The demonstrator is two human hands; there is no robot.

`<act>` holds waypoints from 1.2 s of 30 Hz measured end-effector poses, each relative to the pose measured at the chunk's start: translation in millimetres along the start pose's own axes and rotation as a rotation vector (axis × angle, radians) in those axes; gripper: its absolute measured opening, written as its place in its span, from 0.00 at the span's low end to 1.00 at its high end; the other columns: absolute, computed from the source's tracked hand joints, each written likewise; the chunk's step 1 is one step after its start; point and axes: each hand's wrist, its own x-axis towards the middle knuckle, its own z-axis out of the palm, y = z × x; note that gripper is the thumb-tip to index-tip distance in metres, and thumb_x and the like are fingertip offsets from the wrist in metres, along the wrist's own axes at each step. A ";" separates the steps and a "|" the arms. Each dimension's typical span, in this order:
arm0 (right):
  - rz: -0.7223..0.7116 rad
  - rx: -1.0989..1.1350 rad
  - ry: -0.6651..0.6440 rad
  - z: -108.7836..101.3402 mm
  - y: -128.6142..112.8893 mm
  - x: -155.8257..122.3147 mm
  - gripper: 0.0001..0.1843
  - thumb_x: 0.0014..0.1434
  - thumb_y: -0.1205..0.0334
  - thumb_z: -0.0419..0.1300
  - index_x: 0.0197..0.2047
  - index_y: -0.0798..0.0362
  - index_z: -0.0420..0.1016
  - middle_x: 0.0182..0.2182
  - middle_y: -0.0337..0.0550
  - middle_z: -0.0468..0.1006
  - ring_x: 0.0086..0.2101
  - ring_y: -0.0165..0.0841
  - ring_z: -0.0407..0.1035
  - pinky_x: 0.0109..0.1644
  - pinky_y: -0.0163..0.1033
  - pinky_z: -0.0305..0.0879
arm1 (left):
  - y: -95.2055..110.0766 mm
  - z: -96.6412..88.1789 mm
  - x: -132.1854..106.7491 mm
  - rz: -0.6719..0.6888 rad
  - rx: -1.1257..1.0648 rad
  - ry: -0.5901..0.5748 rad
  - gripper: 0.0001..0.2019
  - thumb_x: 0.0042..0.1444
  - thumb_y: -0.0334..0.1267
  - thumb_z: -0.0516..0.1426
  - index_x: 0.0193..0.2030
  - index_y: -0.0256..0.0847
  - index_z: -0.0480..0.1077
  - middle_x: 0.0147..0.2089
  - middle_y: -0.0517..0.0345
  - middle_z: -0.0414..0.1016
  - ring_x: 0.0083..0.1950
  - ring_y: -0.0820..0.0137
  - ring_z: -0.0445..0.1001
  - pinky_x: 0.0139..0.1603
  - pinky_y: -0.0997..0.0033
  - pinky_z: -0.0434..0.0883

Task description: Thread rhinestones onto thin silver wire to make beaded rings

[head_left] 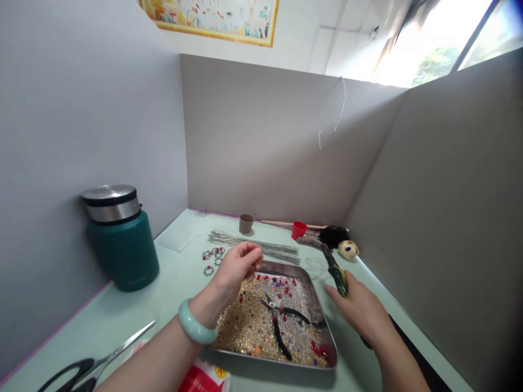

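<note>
Green-and-yellow-handled dark tool (pixel 339 280): lay grasped in right hand (pixel 364 307), slanted forward-left outside the right edge of rectangular metal tray (pixel 314 297); couldn't tell any contents of pinched left hand (pixel 236 265).

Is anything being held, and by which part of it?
The right hand holds a tool by its green handle; whether the left hand holds anything cannot be told.

The tray (pixel 286 268) is shiny metal, the beads (pixel 249 324) glossy.
</note>
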 end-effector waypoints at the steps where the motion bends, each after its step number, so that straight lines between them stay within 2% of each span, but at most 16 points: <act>1: 0.010 -0.094 -0.065 4.6 9.9 3.3 0.24 0.53 0.49 0.51 0.48 0.57 0.67 0.36 0.56 0.76 0.35 0.46 0.71 0.33 0.41 0.61 | 1.8 -0.1 -0.6 -0.016 0.005 -0.010 0.10 0.52 0.41 0.58 0.29 0.38 0.64 0.24 0.63 0.62 0.22 0.78 0.57 0.21 0.76 0.51; 3: 0.003 -0.182 -0.130 15.0 22.9 6.5 0.22 0.52 0.52 0.53 0.46 0.57 0.69 0.38 0.58 0.76 0.36 0.47 0.72 0.34 0.42 0.61 | 4.8 -0.2 -1.9 -0.051 0.016 -0.041 0.10 0.53 0.42 0.57 0.28 0.38 0.64 0.24 0.63 0.63 0.21 0.79 0.55 0.20 0.76 0.49; 6: -0.027 -0.189 -0.160 31.0 27.7 6.9 0.21 0.50 0.59 0.55 0.48 0.57 0.69 0.39 0.57 0.75 0.39 0.45 0.72 0.38 0.41 0.62 | 6.9 -0.6 -3.6 -0.072 0.037 -0.085 0.10 0.55 0.41 0.55 0.28 0.37 0.64 0.24 0.62 0.63 0.20 0.80 0.53 0.20 0.75 0.47; 10: -0.094 -0.173 -0.175 44.4 24.7 7.5 0.28 0.51 0.57 0.55 0.55 0.61 0.65 0.45 0.59 0.73 0.45 0.45 0.69 0.46 0.41 0.61 | 4.5 -2.9 -3.0 -0.079 0.063 -0.110 0.11 0.56 0.41 0.55 0.27 0.37 0.64 0.24 0.62 0.61 0.20 0.80 0.53 0.21 0.74 0.48; 13: -0.128 -0.157 -0.182 46.6 23.8 7.4 0.32 0.54 0.55 0.53 0.59 0.62 0.61 0.50 0.59 0.71 0.49 0.43 0.66 0.51 0.40 0.59 | 0.0 -5.3 -1.2 -0.112 0.044 -0.158 0.12 0.55 0.42 0.56 0.27 0.36 0.64 0.24 0.62 0.62 0.20 0.80 0.53 0.21 0.74 0.48; 15: -0.149 -0.146 -0.190 44.2 24.8 5.1 0.31 0.55 0.53 0.52 0.59 0.59 0.62 0.52 0.54 0.71 0.51 0.41 0.65 0.52 0.39 0.59 | -3.0 -6.3 -0.2 -0.140 0.006 -0.204 0.11 0.54 0.42 0.57 0.29 0.36 0.65 0.26 0.60 0.64 0.21 0.81 0.54 0.21 0.75 0.48; 17: -0.145 -0.149 -0.189 38.1 28.9 0.3 0.29 0.55 0.52 0.51 0.58 0.55 0.64 0.53 0.52 0.70 0.52 0.43 0.64 0.52 0.41 0.60 | -5.1 -6.4 0.1 -0.177 -0.043 -0.231 0.09 0.53 0.40 0.58 0.30 0.36 0.65 0.29 0.58 0.66 0.22 0.81 0.56 0.21 0.76 0.49; 18: -0.122 -0.163 -0.177 33.7 33.0 -3.1 0.30 0.55 0.51 0.50 0.58 0.56 0.65 0.54 0.54 0.69 0.53 0.47 0.62 0.51 0.45 0.60 | -5.7 -6.2 0.0 -0.196 -0.064 -0.238 0.09 0.53 0.39 0.58 0.31 0.36 0.65 0.31 0.58 0.67 0.23 0.81 0.57 0.21 0.76 0.49; 20: -0.045 -0.206 -0.135 23.0 46.6 -11.3 0.32 0.56 0.50 0.48 0.59 0.60 0.63 0.55 0.59 0.67 0.53 0.54 0.61 0.48 0.54 0.61 | -5.8 -5.4 -0.4 -0.224 -0.096 -0.248 0.07 0.53 0.37 0.58 0.32 0.35 0.66 0.32 0.57 0.67 0.23 0.80 0.59 0.21 0.76 0.51; 21: 0.028 -0.273 -0.082 17.4 56.2 -16.0 0.32 0.57 0.49 0.46 0.59 0.57 0.63 0.54 0.57 0.68 0.52 0.55 0.62 0.46 0.55 0.61 | -5.6 -4.9 -0.5 -0.231 -0.108 -0.253 0.06 0.53 0.36 0.58 0.33 0.35 0.66 0.31 0.57 0.66 0.24 0.80 0.59 0.22 0.76 0.52; 24: 0.182 -0.408 0.019 3.6 92.2 -30.4 0.36 0.55 0.41 0.45 0.58 0.56 0.64 0.50 0.59 0.71 0.48 0.58 0.64 0.44 0.57 0.62 | -5.0 -3.1 -0.6 -0.243 -0.150 -0.248 0.04 0.53 0.33 0.57 0.34 0.35 0.66 0.31 0.57 0.66 0.24 0.79 0.61 0.21 0.75 0.51; 26: 0.265 -0.376 0.005 -0.5 116.7 -38.8 0.42 0.52 0.34 0.44 0.60 0.56 0.62 0.48 0.60 0.73 0.46 0.59 0.66 0.42 0.57 0.63 | -5.0 -1.8 -0.6 -0.258 -0.174 -0.247 0.05 0.53 0.32 0.57 0.35 0.35 0.65 0.31 0.57 0.67 0.24 0.79 0.62 0.21 0.75 0.51; 30: 0.323 -0.265 -0.123 2.6 149.1 -49.3 0.50 0.46 0.30 0.47 0.63 0.56 0.56 0.52 0.57 0.70 0.48 0.57 0.65 0.45 0.56 0.63 | -4.8 1.2 -2.0 -0.278 -0.193 -0.245 0.05 0.53 0.31 0.57 0.36 0.35 0.65 0.32 0.55 0.68 0.24 0.78 0.62 0.23 0.75 0.53; 36: 0.285 -0.268 -0.113 11.7 160.2 -49.9 0.50 0.47 0.32 0.47 0.64 0.57 0.54 0.53 0.59 0.69 0.51 0.57 0.62 0.46 0.56 0.62 | -4.5 2.5 -3.4 -0.294 -0.212 -0.229 0.04 0.54 0.31 0.55 0.36 0.34 0.65 0.33 0.55 0.67 0.25 0.77 0.62 0.24 0.73 0.54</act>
